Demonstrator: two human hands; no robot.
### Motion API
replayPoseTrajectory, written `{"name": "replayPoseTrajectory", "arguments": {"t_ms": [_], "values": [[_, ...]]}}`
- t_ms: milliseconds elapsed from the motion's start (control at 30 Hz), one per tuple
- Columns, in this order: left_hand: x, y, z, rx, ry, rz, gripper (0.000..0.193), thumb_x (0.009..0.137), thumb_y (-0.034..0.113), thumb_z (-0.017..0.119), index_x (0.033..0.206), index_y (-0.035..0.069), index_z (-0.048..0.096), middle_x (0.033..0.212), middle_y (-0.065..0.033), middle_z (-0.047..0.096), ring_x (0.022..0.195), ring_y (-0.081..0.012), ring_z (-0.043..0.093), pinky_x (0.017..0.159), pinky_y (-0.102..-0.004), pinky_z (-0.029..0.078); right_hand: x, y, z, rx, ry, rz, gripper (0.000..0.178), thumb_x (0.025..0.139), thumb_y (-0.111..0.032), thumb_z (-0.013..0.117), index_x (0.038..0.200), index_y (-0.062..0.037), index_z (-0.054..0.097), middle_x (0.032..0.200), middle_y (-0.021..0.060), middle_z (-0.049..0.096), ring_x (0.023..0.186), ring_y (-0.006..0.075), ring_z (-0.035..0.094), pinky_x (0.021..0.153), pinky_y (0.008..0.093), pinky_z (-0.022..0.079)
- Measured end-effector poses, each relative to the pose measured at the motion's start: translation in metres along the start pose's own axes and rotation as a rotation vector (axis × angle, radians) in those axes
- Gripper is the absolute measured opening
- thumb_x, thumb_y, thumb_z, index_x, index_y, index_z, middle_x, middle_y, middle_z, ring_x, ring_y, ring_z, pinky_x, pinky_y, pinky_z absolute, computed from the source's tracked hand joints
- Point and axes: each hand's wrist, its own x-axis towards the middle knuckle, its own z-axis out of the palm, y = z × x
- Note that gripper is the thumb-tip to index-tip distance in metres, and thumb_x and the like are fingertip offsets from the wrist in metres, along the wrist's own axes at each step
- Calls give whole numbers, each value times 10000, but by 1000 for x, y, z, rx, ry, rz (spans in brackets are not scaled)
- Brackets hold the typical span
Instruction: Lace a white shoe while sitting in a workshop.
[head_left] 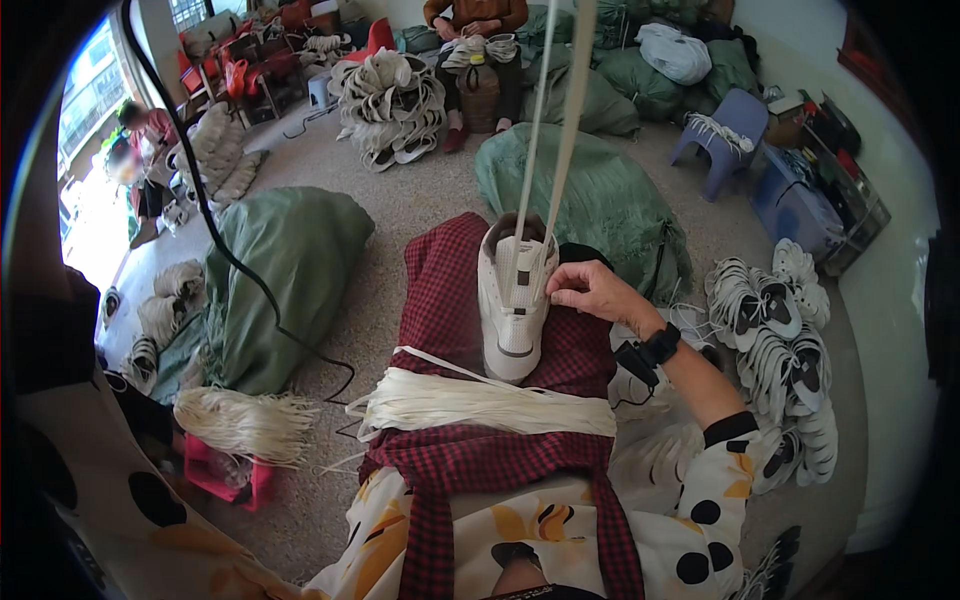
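Note:
A white sneaker [516,330] lies on my lap over a red and black checked apron [440,265], its toe toward me. My right hand [597,293] is at the right edge of its lacing, thumb and forefinger pinched together. What sits between these fingertips is too small to make out. Two pale shoelace lengths [567,130] run taut from the shoe up past the top of the picture. A thick bundle of cream laces [485,404] lies across my thighs. My left hand is not in view; only the spotted left sleeve [150,500] shows.
Green sacks [290,280] [580,200] flank my knees. Stacked shoe uppers [785,350] stand at right. At left, more laces [245,420] hang over a pink basket [225,475]. A black cable [235,255] crosses the left side. Another person [480,40] sits ahead; others are far left.

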Motion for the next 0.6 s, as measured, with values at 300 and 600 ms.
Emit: {"name": "replayPoseTrajectory", "arguments": {"t_ms": [300,600], "values": [[-23,-33,-25,49,61,5,430,1065,279,438,1363,-30,463,1030,-158,703,687,-105,589,620,-211,497,-24,-14,2,-2,12,73,149,913,-134,676,990,-7,681,893,16,687,832,86,612,793,258,507],[21,-40,7,69,-41,146,414,1059,274,451,1356,-13,482,1045,-152,704,738,-132,602,661,-236,499,-28,-6,10,-189,429,-147,346,861,-51,648,1203,-16,612,1131,83,650,850,149,658,766,292,533]]}}
